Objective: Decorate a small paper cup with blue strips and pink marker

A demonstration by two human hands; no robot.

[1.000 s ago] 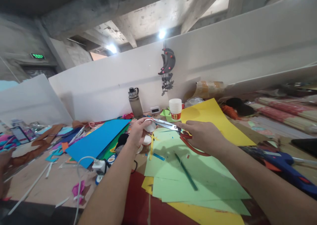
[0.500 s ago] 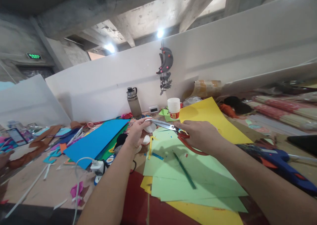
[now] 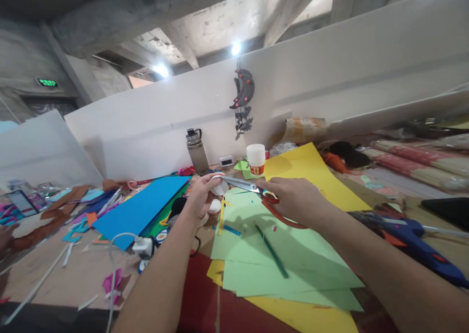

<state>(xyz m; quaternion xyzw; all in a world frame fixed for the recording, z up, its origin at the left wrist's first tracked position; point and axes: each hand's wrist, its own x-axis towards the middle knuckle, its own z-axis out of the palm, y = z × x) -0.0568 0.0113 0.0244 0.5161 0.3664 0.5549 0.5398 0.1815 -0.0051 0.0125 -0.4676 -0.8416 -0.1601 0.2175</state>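
Observation:
Between the thumb and fingers of my left hand (image 3: 201,194) is a small white round piece (image 3: 220,186), perhaps a cup or disc. My right hand (image 3: 293,200) grips the orange handles of a pair of scissors (image 3: 271,203). Their blades point left and touch the upper edge of the white piece. Below the hands lie light green sheets (image 3: 256,260) with a dark green pencil (image 3: 271,251) and small paper scraps on them. Another small white round thing (image 3: 214,206) sits just under my left hand.
A blue sheet (image 3: 142,208) lies left, near a white plug with a cable (image 3: 142,246). Behind stand a bottle (image 3: 197,152) and stacked paper cups (image 3: 255,158). A yellow sheet (image 3: 315,172) and a blue glue gun (image 3: 410,235) are on the right.
The whole view has shifted slightly, so things sit a little further left. Both hands keep nearly the same pose, with the scissors still at the white piece.

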